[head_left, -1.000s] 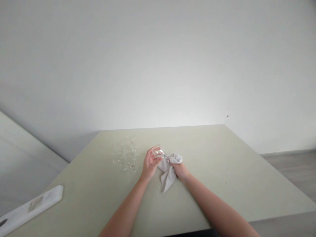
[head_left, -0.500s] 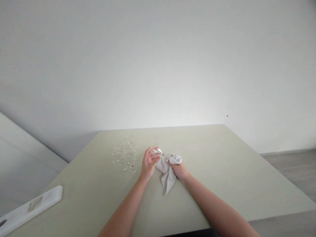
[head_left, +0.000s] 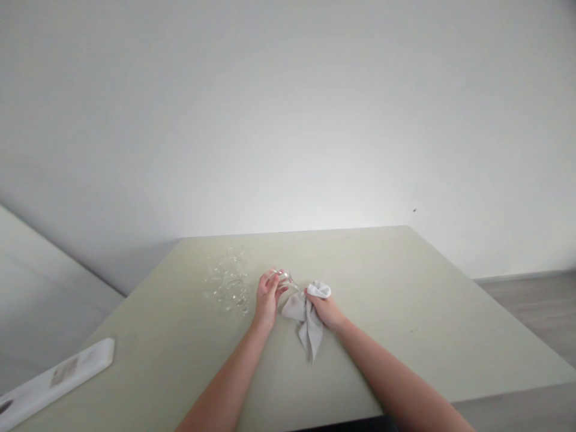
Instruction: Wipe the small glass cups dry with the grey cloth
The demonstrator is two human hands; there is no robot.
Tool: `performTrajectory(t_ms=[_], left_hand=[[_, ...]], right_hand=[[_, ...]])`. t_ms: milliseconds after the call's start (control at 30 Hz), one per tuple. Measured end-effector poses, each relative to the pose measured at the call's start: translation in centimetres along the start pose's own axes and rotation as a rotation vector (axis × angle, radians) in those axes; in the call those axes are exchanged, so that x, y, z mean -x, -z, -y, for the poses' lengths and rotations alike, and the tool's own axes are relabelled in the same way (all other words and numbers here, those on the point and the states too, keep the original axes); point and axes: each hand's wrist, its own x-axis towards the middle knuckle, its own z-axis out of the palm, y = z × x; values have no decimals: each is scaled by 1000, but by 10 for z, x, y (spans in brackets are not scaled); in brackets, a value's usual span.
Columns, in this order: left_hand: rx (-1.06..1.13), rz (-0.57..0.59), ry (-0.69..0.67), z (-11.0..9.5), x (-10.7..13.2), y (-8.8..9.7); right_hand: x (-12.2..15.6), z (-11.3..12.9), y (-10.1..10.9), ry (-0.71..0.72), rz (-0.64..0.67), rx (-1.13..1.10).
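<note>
Glass [head_left: 284, 277] is what I'm working on, small and clear, lying tipped on its side over the middle of the table [head_left: 405, 312], toward the far edge. Going big to small: table is carrying everything; white board [head_left: 54, 375] is lying at the near left corner; cluster of other clear glasses [head_left: 227, 282] is standing just left of my hands. Cloth [head_left: 308, 315] is hanging from my right hand [head_left: 326, 309], which is bunched tight around its top, tail drooping to the tabletop. My left hand [head_left: 267, 297] is clamped on the glass, fingers curled over it. Compared with a second ago, the glass is sitting lower and more covered by my fingers, and the cloth tail is hanging straighter, nearer me. I'm judging the wiping is continuing, glass being turned in my grip.
</note>
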Motion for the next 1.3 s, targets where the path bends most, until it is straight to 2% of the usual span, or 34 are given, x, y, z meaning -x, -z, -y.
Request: performTrajectory(t_ms=[100,267,433,500,567,733,800,1067,1233,1300], left_hand=[[17,36,2,1,0,0],[33,66,9,1,-1,1],[-48,82,-35,-1,1,0],[-99,74,-83,-2,1,1],[-135,49,-131,-3,-1,3],[-204,51,-225,0,-4,4],[-224,95,-232,3,0,1],[-336,302,-239,8,22,-11],[-391,369,-230,10,25,-11],[-419,397,-222,10,26,-12]], right_hand=[[2,8,-2,-44,-64,9],[5,13,-3,-69,-37,17],[3,14,-2,35,8,44],[3,18,-2,93,93,47],[5,23,-2,109,236,41],[17,31,-11,26,711,75],[21,33,-15,-6,824,87],[24,44,-14,-51,840,130],[23,41,-12,-143,980,215],[24,39,-11,-152,990,232]])
